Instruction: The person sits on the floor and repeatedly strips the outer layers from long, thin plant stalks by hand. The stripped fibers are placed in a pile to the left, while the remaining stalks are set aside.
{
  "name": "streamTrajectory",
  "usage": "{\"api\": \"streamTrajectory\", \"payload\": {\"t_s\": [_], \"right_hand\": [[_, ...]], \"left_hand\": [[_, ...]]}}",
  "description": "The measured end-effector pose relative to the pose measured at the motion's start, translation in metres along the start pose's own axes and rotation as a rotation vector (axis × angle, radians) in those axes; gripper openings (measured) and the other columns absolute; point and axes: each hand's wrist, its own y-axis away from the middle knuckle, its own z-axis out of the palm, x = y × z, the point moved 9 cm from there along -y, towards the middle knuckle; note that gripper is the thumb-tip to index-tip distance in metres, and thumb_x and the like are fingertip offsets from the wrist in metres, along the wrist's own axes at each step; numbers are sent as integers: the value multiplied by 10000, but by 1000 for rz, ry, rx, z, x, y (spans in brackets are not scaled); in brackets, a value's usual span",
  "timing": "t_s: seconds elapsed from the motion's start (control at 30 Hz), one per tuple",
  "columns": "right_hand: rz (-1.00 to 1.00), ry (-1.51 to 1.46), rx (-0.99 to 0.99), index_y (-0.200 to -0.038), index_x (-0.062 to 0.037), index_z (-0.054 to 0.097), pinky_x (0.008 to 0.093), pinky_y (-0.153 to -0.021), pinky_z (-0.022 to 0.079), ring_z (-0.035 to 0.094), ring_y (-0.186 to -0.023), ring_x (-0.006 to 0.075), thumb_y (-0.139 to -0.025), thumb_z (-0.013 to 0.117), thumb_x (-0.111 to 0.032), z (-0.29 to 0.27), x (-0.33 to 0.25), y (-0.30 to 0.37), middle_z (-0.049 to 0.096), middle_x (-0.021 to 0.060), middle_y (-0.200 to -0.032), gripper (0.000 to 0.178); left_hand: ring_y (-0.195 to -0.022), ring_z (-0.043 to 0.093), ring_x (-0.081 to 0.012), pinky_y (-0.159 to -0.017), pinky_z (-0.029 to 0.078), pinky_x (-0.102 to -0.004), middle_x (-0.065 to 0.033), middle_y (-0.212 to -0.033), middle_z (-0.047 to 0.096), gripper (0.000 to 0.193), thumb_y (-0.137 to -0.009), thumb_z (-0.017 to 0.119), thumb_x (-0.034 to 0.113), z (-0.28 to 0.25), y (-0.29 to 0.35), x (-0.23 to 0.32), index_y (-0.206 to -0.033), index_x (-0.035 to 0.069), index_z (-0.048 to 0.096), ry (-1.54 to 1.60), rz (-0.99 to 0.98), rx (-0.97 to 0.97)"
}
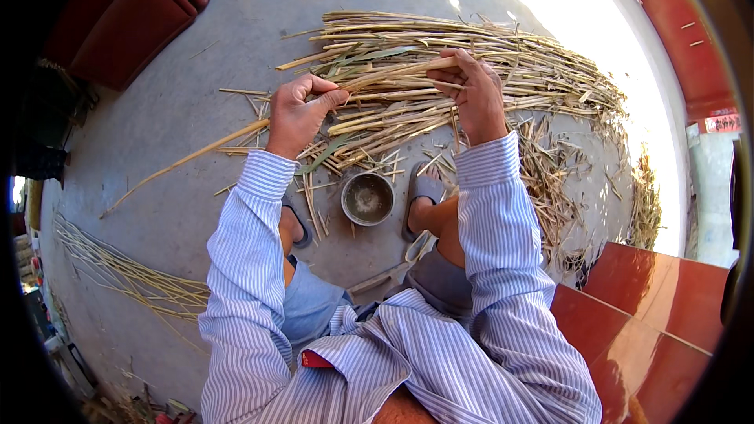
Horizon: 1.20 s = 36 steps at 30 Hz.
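Striped shirt at 6 o'clock. Long stalk, pinched in left hand and right hand, at 12. Big pile there, likely left to do; thin sticks at 8, maybe done.

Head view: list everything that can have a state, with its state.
Left hand, pinching the held stalk
Right hand, pinching it too
Held stalk, spanning both hands
Bowl, upright, partly filled
Stalk pile, loosely spread
Slippers, worn
Sleeves, down to the wrists

Left hand and right hand hold a long stalk above piled reeds.
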Motion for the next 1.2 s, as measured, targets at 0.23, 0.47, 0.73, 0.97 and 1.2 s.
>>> {"api": "streamTrajectory", "payload": {"t_s": [0.23,0.47,0.73,0.97,1.2], "right_hand": [[145,-65,57,-1064,32,597,272,-730,580,683,-801,201,-981,451,-210,-10,20,-6,679,159,-978,295],[37,37,127,-1073,30,597,243,-688,580,672,-786,167,-1007,452,-229,-34,9,-7,683,149,-963,304],[-20,-19,115,-1040,18,608,228,-674,580,682,-808,166,-994,503,-234,-35,7,-7,693,149,-954,277],[133,-84,81,-1033,27,591,249,-630,589,684,-780,182,-1004,453,-257,-33,24,-12,685,175,-960,316],[202,-81,63,-1127,29,557,304,-774,576,667,-911,217,-1027,360,-269,-28,25,-10,660,183,-1053,371]], "left_hand": [[-647,569,-54,-569,446,-181,-35,-753,662,267,-804,786,205,-40,-3,-8,-875,0,630,238,-21,299],[-570,558,-120,-515,429,-260,-71,-726,658,353,-803,762,337,-96,-18,-31,-883,20,630,-37,-114,266],[-851,603,-294,-749,463,-409,-99,-894,678,370,-776,743,318,-13,-8,-5,-1013,45,662,-172,-3,-144],[-730,639,-245,-655,506,-368,-98,-827,687,271,-749,765,230,24,15,47,-928,39,694,-541,578,-16],[-731,638,-81,-689,522,-213,-53,-817,698,162,-852,723,134,-2,-5,-8,-899,-6,656,331,-73,93]]}}
